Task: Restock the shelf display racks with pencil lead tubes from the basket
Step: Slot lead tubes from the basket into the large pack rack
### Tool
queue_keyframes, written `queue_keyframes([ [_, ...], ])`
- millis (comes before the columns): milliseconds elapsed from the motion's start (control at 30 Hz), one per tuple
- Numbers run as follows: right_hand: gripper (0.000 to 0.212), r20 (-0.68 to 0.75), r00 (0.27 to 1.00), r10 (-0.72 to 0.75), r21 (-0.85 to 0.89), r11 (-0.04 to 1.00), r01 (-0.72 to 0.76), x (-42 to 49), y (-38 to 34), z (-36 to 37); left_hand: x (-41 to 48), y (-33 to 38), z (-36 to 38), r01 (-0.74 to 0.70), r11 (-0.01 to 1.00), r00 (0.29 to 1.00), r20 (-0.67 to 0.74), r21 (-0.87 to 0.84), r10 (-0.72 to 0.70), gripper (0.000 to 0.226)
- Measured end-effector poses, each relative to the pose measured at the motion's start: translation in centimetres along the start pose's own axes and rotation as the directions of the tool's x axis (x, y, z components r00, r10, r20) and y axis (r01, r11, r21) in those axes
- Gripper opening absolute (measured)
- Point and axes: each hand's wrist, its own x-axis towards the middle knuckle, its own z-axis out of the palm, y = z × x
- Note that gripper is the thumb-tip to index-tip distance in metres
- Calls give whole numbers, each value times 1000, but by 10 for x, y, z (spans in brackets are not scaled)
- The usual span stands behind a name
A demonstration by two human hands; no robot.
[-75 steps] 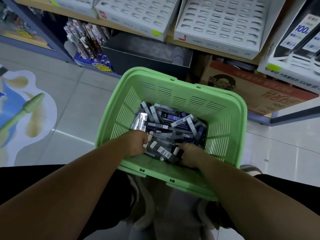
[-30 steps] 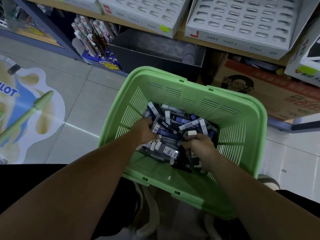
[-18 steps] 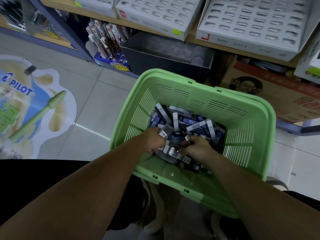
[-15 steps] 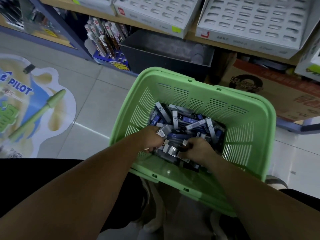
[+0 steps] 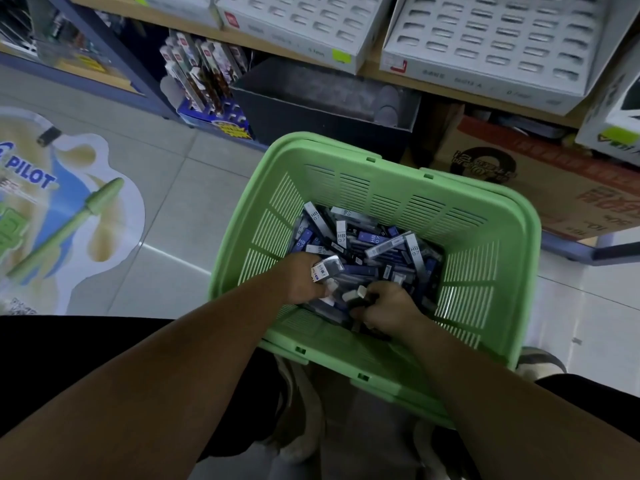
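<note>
Both hands are inside the green basket [image 5: 485, 278], at its near wall, working in the heap of pencil lead tubes [image 5: 375, 241] that covers the basket floor. The left hand [image 5: 302, 279] is closed: its fingers are curled round a small clutch of tubes [image 5: 328, 269], whose labelled ends project from the fist toward the right hand. How many tubes it holds cannot be told. The right hand [image 5: 389, 308] is also closed, knuckles up, with its fingers curled round a white-capped tube [image 5: 356, 294]; the cap end protrudes toward the left hand, and the rest of the tube is hidden under the fingers. The two hands lie just beside each other, and the tube ends between them nearly meet. The loose tubes in the heap lie crosswise at mixed angles, several showing "HB 0.7" labels. The white display racks [image 5: 485, 39] stand on the wooden shelf [image 5: 372, 69] beyond the basket, well apart from both hands, their rows of slots facing the camera.
</note>
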Motion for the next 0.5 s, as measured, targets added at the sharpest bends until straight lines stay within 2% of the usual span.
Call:
queue_keyframes([
  [100,30,-35,997,67,213,975,-58,-1,0,-9,5,1,4,-15,1000,1000,0,-18,15,47],
  [233,21,-69,994,88,410,911,-52,-4,-7,-18,9,6,9,-34,999,999,33,23,34,54],
  [333,21,-91,988,125,488,870,-66,-6,-8,-20,10,10,11,-69,991,997,48,116,63,56],
  [500,15,-71,962,265,570,802,-180,-9,6,-27,17,17,13,-39,989,997,72,140,29,54],
])
